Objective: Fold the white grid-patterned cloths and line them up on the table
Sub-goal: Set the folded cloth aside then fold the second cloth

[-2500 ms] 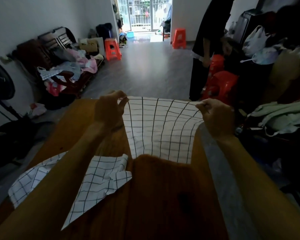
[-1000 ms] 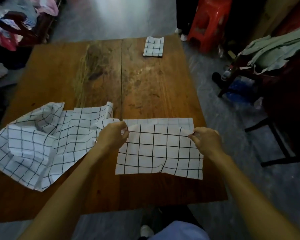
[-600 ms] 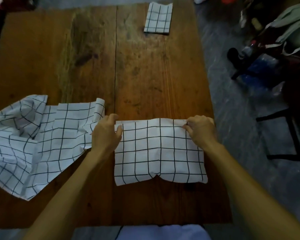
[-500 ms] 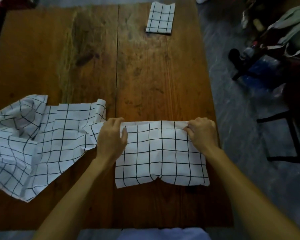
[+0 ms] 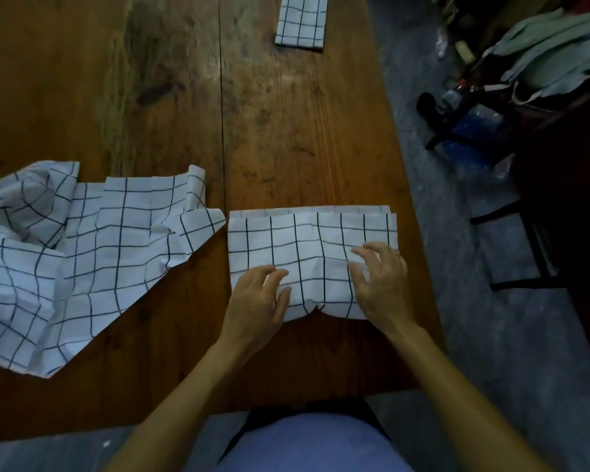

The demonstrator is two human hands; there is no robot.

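Observation:
A white grid-patterned cloth (image 5: 307, 240), folded once into a wide rectangle, lies flat near the table's right front edge. My left hand (image 5: 258, 301) rests on its near left part with fingers relaxed. My right hand (image 5: 380, 284) touches its near right part, fingers spread and slightly bent. Neither hand grips the fabric. An unfolded, rumpled grid cloth (image 5: 65, 253) sprawls at the left. At the far right of the table sits a small, fully folded grid cloth (image 5: 300, 23).
The wooden table (image 5: 171, 97) has a seam down its middle. Off its right edge are a dark chair frame (image 5: 525, 253), a blue bag (image 5: 477, 131) and pale green fabric (image 5: 552, 52) on the floor side.
Both hands let go of the cloth's far corners and slid back toward me over the folded cloth. They now lie on its near half.

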